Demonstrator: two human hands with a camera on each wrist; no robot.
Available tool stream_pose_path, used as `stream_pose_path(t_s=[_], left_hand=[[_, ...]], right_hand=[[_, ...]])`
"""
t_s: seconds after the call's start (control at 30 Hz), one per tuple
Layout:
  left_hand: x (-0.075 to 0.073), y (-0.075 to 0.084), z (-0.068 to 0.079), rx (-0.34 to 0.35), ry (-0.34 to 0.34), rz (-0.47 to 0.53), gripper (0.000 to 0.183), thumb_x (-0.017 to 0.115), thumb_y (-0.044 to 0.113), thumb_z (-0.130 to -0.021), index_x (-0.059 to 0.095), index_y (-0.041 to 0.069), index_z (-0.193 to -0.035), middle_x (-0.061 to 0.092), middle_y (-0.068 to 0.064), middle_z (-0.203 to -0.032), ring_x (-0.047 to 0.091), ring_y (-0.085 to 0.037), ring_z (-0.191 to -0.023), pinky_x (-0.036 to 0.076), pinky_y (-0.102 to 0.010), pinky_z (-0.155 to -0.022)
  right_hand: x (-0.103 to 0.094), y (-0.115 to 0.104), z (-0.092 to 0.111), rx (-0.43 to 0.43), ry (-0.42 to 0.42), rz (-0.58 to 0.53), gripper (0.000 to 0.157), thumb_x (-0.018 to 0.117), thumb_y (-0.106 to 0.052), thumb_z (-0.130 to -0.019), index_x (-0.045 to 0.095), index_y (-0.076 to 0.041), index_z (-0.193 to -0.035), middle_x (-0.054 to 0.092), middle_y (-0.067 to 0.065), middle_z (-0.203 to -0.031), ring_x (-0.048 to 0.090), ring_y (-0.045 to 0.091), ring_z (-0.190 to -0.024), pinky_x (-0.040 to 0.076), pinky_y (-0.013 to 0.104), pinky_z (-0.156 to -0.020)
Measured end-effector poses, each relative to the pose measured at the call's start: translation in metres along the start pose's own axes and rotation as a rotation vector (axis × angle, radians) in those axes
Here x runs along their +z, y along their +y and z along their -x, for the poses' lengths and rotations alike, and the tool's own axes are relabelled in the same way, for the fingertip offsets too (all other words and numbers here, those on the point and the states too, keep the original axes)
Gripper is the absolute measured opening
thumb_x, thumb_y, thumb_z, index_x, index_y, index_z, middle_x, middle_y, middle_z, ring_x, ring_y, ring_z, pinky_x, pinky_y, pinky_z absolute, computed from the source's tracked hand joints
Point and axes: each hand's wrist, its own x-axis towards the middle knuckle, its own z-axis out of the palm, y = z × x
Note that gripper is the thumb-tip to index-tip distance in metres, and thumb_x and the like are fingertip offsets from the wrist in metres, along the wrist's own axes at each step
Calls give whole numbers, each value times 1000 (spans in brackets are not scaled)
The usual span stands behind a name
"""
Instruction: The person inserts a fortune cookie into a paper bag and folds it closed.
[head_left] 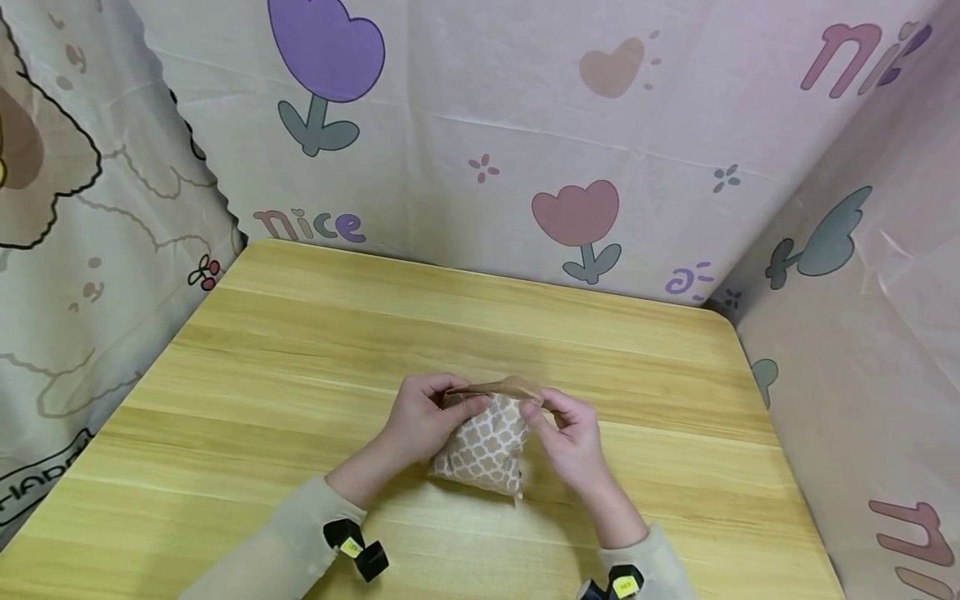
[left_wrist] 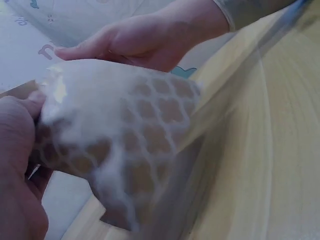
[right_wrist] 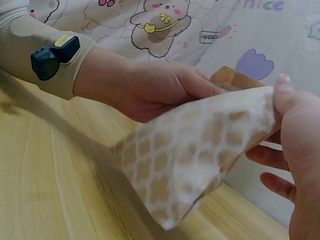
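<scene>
**Pinched at Both Ends of the Top**

A printed cloth (head_left: 450, 108) hangs behind the far edge of the bench (head_left: 375, 333), apparently as a backdrop. The patterned bag (head_left: 483, 450) is on the near half of the bench, well in from its left and right edges, probably for easy reach; whether its base touches the wood, I cannot tell. The left hand (head_left: 423, 421) and right hand (head_left: 573, 442) each pinch one end of its top, thumbs on the near face, likely to stretch the plain brown strip (head_left: 498, 387) evenly between them. Black wrist units (head_left: 342, 534) sit on the cuffs, clear of the fingers.
</scene>
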Motion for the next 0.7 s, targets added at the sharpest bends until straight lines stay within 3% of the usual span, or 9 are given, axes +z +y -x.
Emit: stream_pose_path(t_s=[0.13, 0.3, 0.43, 0.7], left_hand=[[-3, 2, 0, -29, -26, -5, 11, 86, 1, -88, 83, 4, -98, 79, -4, -87, 60, -11, -64, 44, -21, -49], [-6, 3, 1, -40, -51, -16, 11, 85, 3, -90, 84, 7, -100, 65, 1, -67, 44, -8, -57, 33, -21, -46], [-6, 3, 1, -47, -52, 3, 13, 83, 3, -92, 83, 6, -105, 64, 0, -67, 42, -8, -54, 33, -21, -44], [-5, 3, 0, -136, -24, 46, 13, 86, 11, -90, 84, 8, -103, 78, -5, -82, 65, -18, -57, 52, -26, -47]], right_hand=[[2, -1, -1, 19, -16, 21, 20, 67, 17, -94, 76, 9, -111, 78, 21, -107, 74, 20, -103, 58, 32, -96], [3, -1, -2, 52, -5, 38, 20, 68, 16, -93, 77, 7, -109, 78, 18, -106, 74, 21, -103, 58, 32, -97], [3, -1, -2, 71, -12, 35, 22, 67, 15, -95, 76, 8, -114, 78, 19, -109, 74, 22, -105, 58, 32, -97], [3, 0, -1, 137, -24, 54, 19, 65, 9, -100, 77, 7, -114, 79, 15, -104, 71, 15, -96, 59, 26, -82]])
